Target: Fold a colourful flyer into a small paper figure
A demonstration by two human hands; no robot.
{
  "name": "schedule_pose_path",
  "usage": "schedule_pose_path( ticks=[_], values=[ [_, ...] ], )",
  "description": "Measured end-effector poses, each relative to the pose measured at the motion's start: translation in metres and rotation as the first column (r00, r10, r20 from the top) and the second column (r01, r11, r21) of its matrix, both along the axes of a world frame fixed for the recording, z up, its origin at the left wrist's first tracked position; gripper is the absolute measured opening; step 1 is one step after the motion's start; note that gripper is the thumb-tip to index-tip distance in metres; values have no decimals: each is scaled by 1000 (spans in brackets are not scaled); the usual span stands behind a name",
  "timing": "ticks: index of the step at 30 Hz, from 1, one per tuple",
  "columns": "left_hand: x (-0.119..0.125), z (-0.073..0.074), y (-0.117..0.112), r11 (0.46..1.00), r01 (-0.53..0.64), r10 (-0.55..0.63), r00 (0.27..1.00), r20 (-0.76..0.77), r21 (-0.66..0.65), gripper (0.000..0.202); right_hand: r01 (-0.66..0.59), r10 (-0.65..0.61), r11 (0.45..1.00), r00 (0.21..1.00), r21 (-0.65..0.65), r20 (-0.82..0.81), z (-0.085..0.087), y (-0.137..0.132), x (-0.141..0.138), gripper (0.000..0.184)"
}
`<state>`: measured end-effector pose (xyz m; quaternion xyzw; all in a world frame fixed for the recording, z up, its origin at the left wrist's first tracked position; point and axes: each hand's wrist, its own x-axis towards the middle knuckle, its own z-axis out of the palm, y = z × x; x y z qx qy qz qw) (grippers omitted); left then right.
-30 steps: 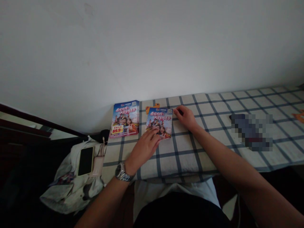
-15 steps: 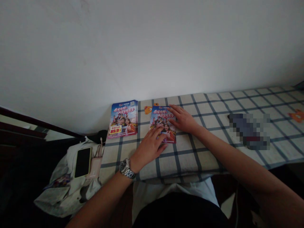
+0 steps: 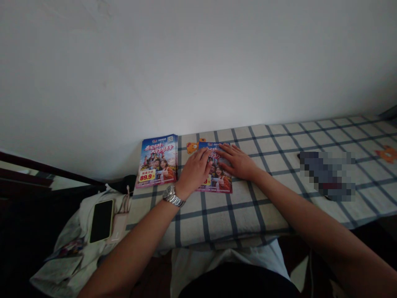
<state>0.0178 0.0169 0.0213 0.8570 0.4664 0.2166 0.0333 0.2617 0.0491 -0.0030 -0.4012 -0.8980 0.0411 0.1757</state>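
A colourful printed flyer (image 3: 221,180) lies face up on the checked cloth (image 3: 260,207) in front of me. My left hand (image 3: 196,167) rests flat over its left side, fingers stretched toward its upper part and hiding much of the picture. On the upper right of the same flyer lies my right hand (image 3: 237,160), with its fingers spread. Left of my hands, close to the wall, sits a stack of matching flyers (image 3: 158,159) showing the price 89.9. Neither hand grips anything.
A yellow-edged phone (image 3: 101,221) and a pale pink flat device (image 3: 119,227) with a cable lie on white fabric (image 3: 77,211) at the lower left. A blurred-out dark object (image 3: 325,176) lies on the cloth to the right. The white wall (image 3: 198,66) rises behind.
My left hand has slid up the flyer, from its lower part toward its title. My right hand stays at the upper right, now lying flatter. The view has shifted slightly.
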Motion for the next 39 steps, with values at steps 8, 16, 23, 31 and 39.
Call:
schedule_pose_path(
  ticks=[8, 16, 23, 31, 39],
  values=[
    [1, -21, 10, 998, -59, 60, 997, -51, 24, 54, 13, -13, 1000, 999, -12, -42, 3, 0, -1, 56],
    [0, -18, 8, 997, -66, 66, 998, -21, 27, 52, 59, -57, 998, 995, 28, -79, 10, 5, -10, 55],
    [0, -15, 4, 997, -72, 72, 997, -10, 25, 52, 28, -28, 1000, 999, -8, -29, -1, 3, -9, 64],
    [0, -19, 3, 998, -61, 60, 996, -65, -8, 58, 15, -15, 1000, 1000, 6, -24, 2, 2, -11, 61],
    [1, -20, 4, 998, -69, 68, 994, -87, -12, 60, -30, 29, 999, 998, 16, 50, 2, -2, -13, 72]
  ],
)
